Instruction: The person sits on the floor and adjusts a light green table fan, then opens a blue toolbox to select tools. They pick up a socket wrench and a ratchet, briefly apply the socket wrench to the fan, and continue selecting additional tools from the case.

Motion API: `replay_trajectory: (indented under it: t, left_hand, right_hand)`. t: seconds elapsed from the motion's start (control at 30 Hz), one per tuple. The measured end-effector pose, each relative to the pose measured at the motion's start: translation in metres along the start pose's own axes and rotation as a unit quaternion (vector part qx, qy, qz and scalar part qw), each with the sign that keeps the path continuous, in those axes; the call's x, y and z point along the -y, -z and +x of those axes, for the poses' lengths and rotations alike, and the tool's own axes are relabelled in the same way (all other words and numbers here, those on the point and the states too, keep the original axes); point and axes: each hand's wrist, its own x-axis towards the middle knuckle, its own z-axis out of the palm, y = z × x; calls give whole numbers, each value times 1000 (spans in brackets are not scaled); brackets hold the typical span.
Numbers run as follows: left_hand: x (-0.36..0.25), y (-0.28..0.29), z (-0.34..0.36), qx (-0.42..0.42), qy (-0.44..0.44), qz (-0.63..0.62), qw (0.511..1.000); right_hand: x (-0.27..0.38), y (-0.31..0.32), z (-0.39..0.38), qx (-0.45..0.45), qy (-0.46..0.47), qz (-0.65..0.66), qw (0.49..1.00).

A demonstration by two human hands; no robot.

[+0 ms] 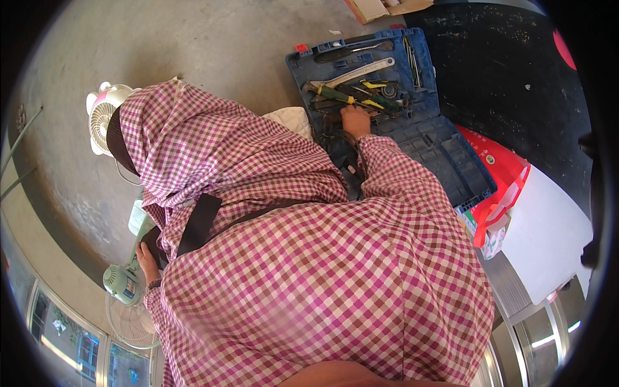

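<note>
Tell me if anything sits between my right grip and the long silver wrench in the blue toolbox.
Yes: a green-and-yellow handle lies between your right grip and the silver wrench, among other tools in the open blue toolbox.

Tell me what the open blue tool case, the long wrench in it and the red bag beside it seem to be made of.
Tool case: most likely hard plastic, fairly matt, given its moulded ribs and recesses.
Wrench: metal, probably steel, judging by its silvery shaft.
Red bag: thin and flexible, as its loose handle suggests; woven, non-woven or plastic, I cannot tell.
</note>
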Motion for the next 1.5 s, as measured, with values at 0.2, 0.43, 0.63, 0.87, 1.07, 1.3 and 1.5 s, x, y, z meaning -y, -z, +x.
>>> replay_trajectory:
  t: [0.2, 0.43, 0.63, 0.87, 1.07, 1.3, 1.5]
  left_hand:
    - [6, 0, -2, 7, -15, -19, 1000]
    - [-5, 4, -5, -2, -4, -24, 1000]
    - [-10, 6, -3, 5, -3, -21, 1000]
    - [-1, 6, 0, 0, -16, -11, 1000]
    - [-1, 5, -1, 9, 3, -23, 1000]
    - [-2, 5, -1, 2, -5, -39, 999]
    - [7, 3, 2, -4, 1, -36, 999]
  right_hand:
    - [-8, 0, -5, -61, -91, 135, 985]
    - [1, 11, -16, -29, -215, 154, 964]
    - [-27, -12, 2, -41, -462, 304, 832]
    - [-49, -60, 14, -124, -469, 504, 714]
    - [-38, -55, 17, -19, -484, 453, 748]
    - [-35, -34, 13, 14, -529, 649, 547]
    - [-31, -50, 16, 2, -418, 599, 683]
